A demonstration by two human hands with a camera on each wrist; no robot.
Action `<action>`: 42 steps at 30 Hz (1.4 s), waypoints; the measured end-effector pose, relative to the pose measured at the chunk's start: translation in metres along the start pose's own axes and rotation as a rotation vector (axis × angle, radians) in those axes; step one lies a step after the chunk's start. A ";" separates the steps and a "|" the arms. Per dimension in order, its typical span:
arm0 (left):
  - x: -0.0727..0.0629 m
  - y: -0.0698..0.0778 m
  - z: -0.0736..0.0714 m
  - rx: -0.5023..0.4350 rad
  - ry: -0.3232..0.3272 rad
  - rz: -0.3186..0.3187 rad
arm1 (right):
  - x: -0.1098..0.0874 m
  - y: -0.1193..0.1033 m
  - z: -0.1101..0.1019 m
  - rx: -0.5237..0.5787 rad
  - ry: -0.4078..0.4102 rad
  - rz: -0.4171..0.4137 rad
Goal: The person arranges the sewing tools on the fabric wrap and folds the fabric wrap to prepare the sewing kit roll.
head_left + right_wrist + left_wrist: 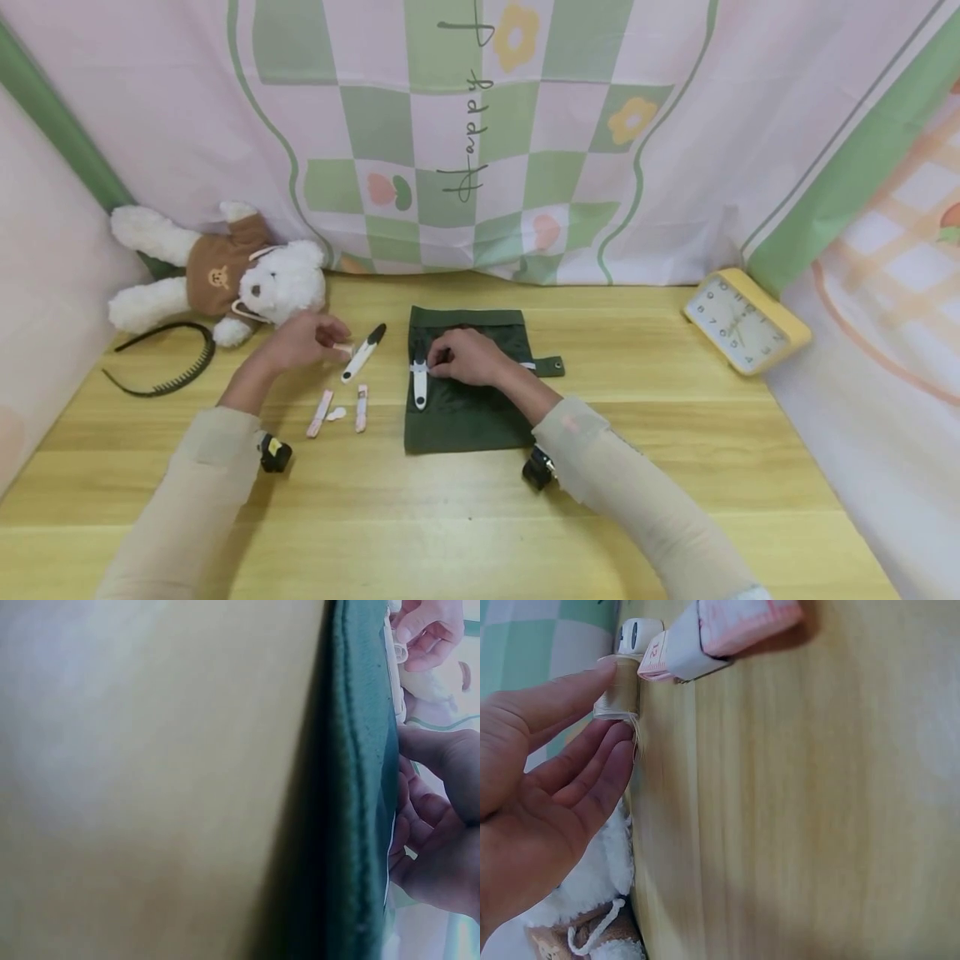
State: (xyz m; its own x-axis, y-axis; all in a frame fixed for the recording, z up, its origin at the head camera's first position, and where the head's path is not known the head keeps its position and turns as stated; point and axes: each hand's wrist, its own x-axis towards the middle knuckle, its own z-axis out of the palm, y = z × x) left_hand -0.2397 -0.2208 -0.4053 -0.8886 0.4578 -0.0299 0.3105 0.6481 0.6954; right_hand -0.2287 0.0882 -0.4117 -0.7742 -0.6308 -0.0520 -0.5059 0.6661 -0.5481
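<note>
My left hand (303, 342) pinches a spool of tan thread (622, 688) between thumb and fingers, a loose thread end hanging from it. Just right of that hand lie white thread snips (360, 360) with a black end. A dark green cloth pouch (465, 425) is spread out flat. My right hand (468, 357) is over it, thumb and fingertips pinching the white elastic band (528, 366) that runs across the cloth. Beside these fingertips, a second pair of white snips (421, 390) sits under the band. The right wrist view sees the hand low along the pouch's surface.
Two folded pink tape measures (320, 414) and a small white piece (337, 412) lie left of the pouch. A black headband (198, 367) and white plush toy (288, 279) are at the far left. The yellow clock (746, 321) stands at right, the curtain (450, 233) behind.
</note>
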 end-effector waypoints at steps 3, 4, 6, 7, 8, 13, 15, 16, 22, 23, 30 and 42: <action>0.000 -0.001 0.000 0.007 -0.003 -0.002 | 0.000 0.000 0.000 0.004 0.002 -0.007; 0.000 -0.001 0.000 0.014 -0.004 0.000 | 0.000 0.000 0.000 0.004 0.002 -0.007; 0.000 -0.002 0.001 0.023 -0.003 0.002 | 0.000 0.001 0.000 0.003 0.003 -0.008; 0.000 -0.002 0.001 0.028 -0.003 0.006 | 0.000 0.001 0.000 0.001 0.003 -0.007; 0.000 -0.002 0.001 0.032 -0.003 0.008 | 0.000 0.001 0.001 0.001 0.002 -0.004; 0.000 -0.002 0.000 0.043 0.006 0.007 | 0.000 0.003 0.002 0.001 -0.001 0.004; 0.000 -0.001 0.000 0.049 0.017 -0.005 | 0.001 0.005 0.002 0.007 -0.007 -0.002; 0.000 0.000 -0.001 0.050 0.023 -0.013 | 0.001 0.006 0.002 0.010 -0.011 -0.006; 0.000 0.007 -0.004 0.045 0.047 -0.050 | 0.002 0.010 0.000 0.032 -0.035 -0.028; 0.001 0.007 -0.005 0.043 0.048 -0.057 | 0.002 0.010 -0.001 0.037 -0.042 -0.035; 0.003 0.014 -0.006 0.046 0.068 -0.065 | -0.006 0.012 -0.010 0.079 -0.086 -0.102; 0.012 0.030 -0.004 -0.041 0.125 -0.032 | -0.014 0.020 -0.018 0.021 -0.073 -0.077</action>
State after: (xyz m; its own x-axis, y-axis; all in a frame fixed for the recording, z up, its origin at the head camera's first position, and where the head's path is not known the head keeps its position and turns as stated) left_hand -0.2421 -0.1980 -0.3823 -0.9339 0.3558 0.0351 0.2690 0.6345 0.7246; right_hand -0.2349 0.1177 -0.4071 -0.7032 -0.7076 -0.0694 -0.5542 0.6067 -0.5700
